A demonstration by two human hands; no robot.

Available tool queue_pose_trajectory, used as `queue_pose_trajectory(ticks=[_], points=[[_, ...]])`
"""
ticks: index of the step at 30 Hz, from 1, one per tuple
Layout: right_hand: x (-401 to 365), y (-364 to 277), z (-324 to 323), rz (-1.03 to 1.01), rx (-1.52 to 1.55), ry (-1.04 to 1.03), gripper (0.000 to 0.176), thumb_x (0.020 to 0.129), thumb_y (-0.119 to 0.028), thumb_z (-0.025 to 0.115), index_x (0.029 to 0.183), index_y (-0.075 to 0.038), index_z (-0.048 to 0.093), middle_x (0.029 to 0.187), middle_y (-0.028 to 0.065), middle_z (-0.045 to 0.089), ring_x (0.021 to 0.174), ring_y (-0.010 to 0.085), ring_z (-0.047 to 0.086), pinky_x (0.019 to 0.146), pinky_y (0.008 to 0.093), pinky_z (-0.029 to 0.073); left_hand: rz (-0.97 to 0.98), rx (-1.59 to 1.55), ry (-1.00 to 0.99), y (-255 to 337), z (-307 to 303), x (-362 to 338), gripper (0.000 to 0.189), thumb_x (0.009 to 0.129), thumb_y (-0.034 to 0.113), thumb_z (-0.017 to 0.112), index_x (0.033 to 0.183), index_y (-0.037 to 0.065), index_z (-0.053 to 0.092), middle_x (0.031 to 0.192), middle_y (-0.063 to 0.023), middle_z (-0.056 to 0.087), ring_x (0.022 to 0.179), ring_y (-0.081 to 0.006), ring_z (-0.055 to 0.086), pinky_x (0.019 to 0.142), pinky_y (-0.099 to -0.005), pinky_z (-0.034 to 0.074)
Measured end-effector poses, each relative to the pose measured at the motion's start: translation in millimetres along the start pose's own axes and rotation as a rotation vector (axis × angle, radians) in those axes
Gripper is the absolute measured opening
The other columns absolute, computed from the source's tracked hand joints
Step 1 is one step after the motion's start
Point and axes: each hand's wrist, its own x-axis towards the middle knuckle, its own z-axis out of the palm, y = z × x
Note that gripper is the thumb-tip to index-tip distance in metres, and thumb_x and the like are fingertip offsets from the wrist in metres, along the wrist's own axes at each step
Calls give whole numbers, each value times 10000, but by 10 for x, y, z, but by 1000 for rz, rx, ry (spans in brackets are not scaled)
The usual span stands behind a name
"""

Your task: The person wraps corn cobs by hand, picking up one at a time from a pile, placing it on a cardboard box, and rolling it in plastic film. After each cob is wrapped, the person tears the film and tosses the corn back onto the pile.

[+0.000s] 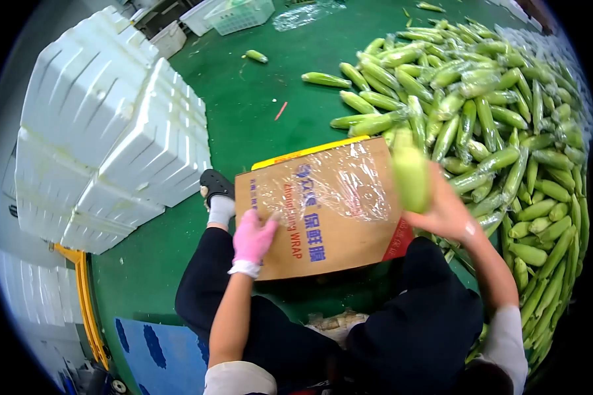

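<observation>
white foam boxes (112, 131), stacked left | pale basket (242, 17), top | orange frame (84, 289) | blue sheet (172, 352)

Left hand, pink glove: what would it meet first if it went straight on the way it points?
Most likely the clear film lying on the cardboard box, just beyond the left hand. Depth is hard to judge, so it might pass above the film instead.

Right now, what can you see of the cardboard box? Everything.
The cardboard box is brown, with blue and red print, including "WRAP", and a red patch at its near right corner. Wrinkled clear film covers much of its top. It sits before the person, a yellow strip along its far edge. The pink-gloved left hand lies over its left edge. What supports it is hidden.
</observation>
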Motion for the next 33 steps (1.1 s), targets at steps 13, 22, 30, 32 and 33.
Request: queue_pose_trajectory(ticks=[13, 22, 30, 32, 33], points=[[1145, -259, 1643, -301, -63, -451, 725, 717, -214, 791, 1363, -171, 464, 1200, 99, 521, 1132, 321, 540, 934, 446, 456, -307, -1549, 196, 139, -25, -125, 186, 941, 178, 540, 877, 10, 590, 731, -64, 568, 656, -159, 573, 590, -288, 445], [397, -280, 1193, -44, -249, -5, 349, 769, -205, 735, 1080, -115, 605, 1054, 84, 559, 1016, 295, 524, 883, 423, 420, 683, 105, -108, 483, -50, 551, 651, 732, 434, 762, 1224, 45, 586, 1083, -166, 620, 1038, -323, 584, 866, -424, 481], [208, 231, 916, 85, -267, 378, 37, 853, -54, 609, 873, -50, 640, 841, 84, 611, 709, 283, 641, 625, 420, 515, 849, 78, -313, 483, -120, 347, 564, 664, 310, 796, 1123, 63, 580, 977, -157, 620, 948, -355, 615, 825, -432, 508], [186, 119, 943, 636, 681, 158, 79, 883, -58, 580, 901, -33, 653, 799, 81, 661, 759, 203, 675, 673, 364, 529, 887, 5, -345, 521, -223, 49, 553, 664, 322, 795, 1105, 61, 588, 955, -154, 628, 904, -358, 627, 809, -438, 513], [12, 144, 1062, 564, 603, 23, 120, 890, -92, 572, 937, -34, 665, 768, 74, 686, 787, 143, 678, 706, 323, 537, 862, 25, -431, 562, -301, -141, 534, 672, 339, 794, 1070, 53, 582, 951, -158, 629, 908, -357, 630, 812, -436, 513]])
